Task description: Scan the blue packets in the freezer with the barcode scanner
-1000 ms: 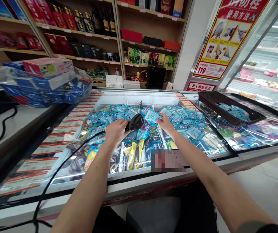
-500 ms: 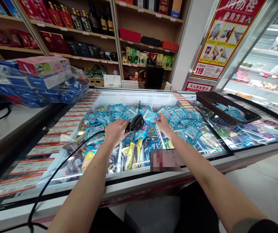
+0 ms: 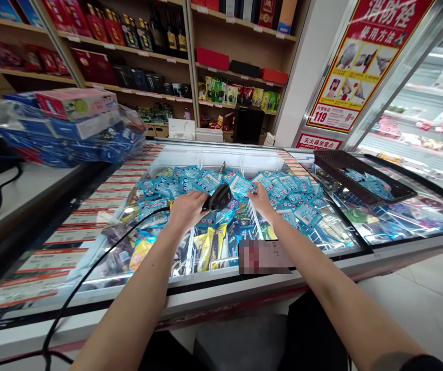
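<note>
My left hand is closed around the handle of a black corded barcode scanner, whose head points to the right. In my right hand a light-blue packet is pinched at its right edge, its printed face turned up. The scanner head is just left of and below this packet, apart from it. Many similar blue packets lie in a loose pile beneath both hands, on the chest freezer. Yellow-wrapped packs show in the freezer nearer to me.
A dark brown tray with more blue packets rests on the freezer at right. Plastic-wrapped boxes stand at left. The scanner's black cable runs across the price-label strips. A phone-like device, partly blurred out, lies at the freezer's front edge.
The camera view has shifted slightly, so the surroundings sit a little further right. Both hands keep their holds on the scanner and the packet, almost unmoved.
</note>
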The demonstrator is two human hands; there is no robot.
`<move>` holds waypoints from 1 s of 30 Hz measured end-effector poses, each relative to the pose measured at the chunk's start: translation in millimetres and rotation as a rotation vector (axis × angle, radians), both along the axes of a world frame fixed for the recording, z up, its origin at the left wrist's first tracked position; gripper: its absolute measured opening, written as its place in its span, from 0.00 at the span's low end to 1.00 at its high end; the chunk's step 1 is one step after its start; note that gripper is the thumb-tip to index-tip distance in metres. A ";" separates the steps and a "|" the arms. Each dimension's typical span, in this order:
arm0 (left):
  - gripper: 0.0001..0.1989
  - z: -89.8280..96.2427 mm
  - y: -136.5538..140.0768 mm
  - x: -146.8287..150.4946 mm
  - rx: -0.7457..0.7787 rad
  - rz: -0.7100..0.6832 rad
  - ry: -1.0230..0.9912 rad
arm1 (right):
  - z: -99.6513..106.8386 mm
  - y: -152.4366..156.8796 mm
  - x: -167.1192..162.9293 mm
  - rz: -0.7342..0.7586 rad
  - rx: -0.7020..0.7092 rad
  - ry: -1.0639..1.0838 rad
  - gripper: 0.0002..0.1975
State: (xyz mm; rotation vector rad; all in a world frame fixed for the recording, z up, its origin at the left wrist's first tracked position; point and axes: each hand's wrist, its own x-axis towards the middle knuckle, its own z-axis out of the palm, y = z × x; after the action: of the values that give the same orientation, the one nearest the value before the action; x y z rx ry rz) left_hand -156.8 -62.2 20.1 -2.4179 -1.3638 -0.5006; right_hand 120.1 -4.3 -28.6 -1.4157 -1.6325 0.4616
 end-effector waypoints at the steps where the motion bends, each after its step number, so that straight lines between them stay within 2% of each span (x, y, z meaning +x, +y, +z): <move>1: 0.16 0.1 0.0 0.4 -0.004 0.001 0.000 | 0.0 -0.1 0.1 -0.001 0.001 0.000 0.20; 20: 0.15 0.2 -2.4 4.6 0.027 -0.020 0.015 | 1.6 -0.8 1.4 -0.031 -0.009 -0.038 0.22; 30: 0.15 -0.5 -2.0 3.3 0.053 -0.013 0.013 | -10.3 8.3 3.6 -0.029 0.030 0.034 0.23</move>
State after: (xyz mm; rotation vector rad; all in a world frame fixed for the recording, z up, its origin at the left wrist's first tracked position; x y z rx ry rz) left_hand -153.6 -64.2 19.6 -2.3854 -1.3134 -0.5166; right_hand 123.6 4.1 -38.9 -1.4003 -1.5834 0.4404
